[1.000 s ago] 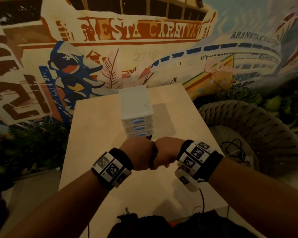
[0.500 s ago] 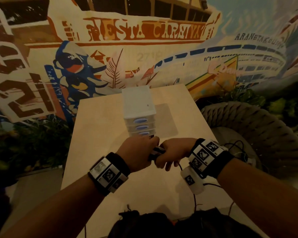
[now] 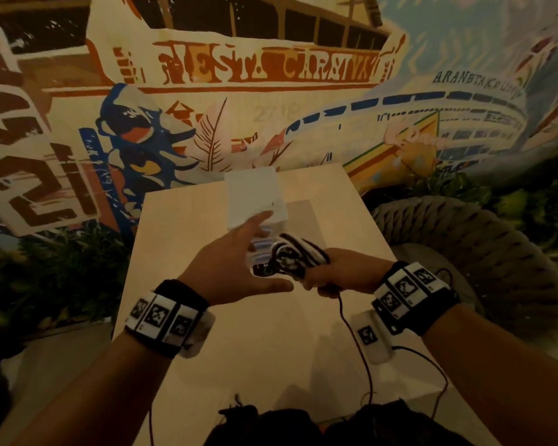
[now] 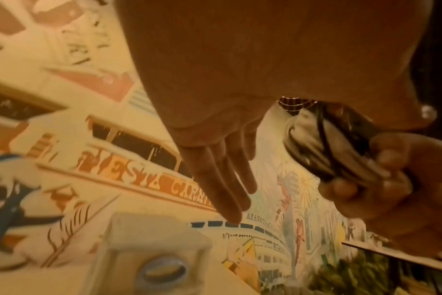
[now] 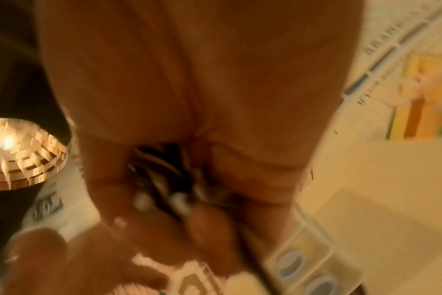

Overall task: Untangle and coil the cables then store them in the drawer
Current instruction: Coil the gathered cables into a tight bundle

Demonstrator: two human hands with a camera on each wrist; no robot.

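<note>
— So, what are your hands doing?

— My right hand [image 3: 339,273] is clamped round the coiled cables [image 3: 292,255], a black-and-white bundle with the loops sticking out past my fingers. I grip it tight so the coil doesn't spring apart. My left hand [image 3: 236,268] holds nothing: fingers straight and spread, reaching forward just beside the bundle.

— Reaching for what?

— The drawer unit [image 3: 255,201], I'd say. That white plastic box stands on the table [image 3: 271,349] right in front of my hands, with blue oval pulls down its front. My left fingertips lie over its front in the head view; I can't tell whether they touch it.

— Are the drawers open?

— As far as I can see they look closed, though my hands cover most of the front. One hand keeps the coil, the free one has to pull a drawer out.

— Anything loose?

— A thin dark wire [image 3: 351,333] trails from under my right hand back toward me; I can't tell whether it belongs to the bundle.
</note>
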